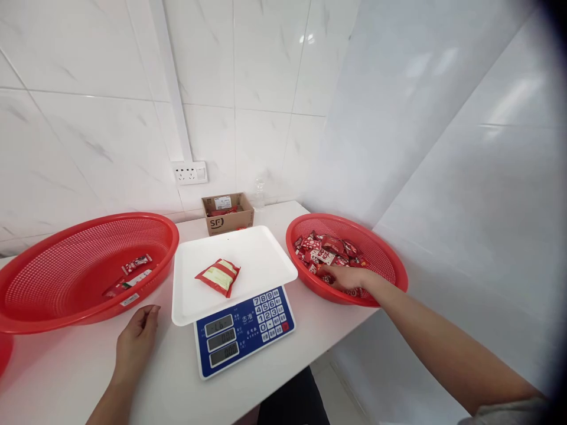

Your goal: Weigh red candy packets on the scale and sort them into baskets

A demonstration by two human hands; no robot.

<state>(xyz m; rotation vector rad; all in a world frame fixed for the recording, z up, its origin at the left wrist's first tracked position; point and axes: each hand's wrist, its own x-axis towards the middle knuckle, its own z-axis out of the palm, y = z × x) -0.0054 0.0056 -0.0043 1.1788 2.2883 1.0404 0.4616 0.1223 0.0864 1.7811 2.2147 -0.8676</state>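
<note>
My right hand (340, 276) reaches into the right red basket (394, 277), fingers bent around a small red packet (326, 278) among several red-and-white packets (323, 255). The hand partly covers that packet. My left hand (138, 332) rests on the table left of the scale, fingers curled closed with nothing visible in them. Between the hands stands a blue scale (245, 330) with a white tray (261, 254). On this tray lies a red packet with a pale yellow middle (219, 276), touched by neither hand.
A large red basket (57, 236) at the left holds a few packets (136, 264). Behind the tray are a cardboard box (230, 222) with red items inside and a clear plastic bottle (259, 192). A wall borders the white table (172, 378) at the back.
</note>
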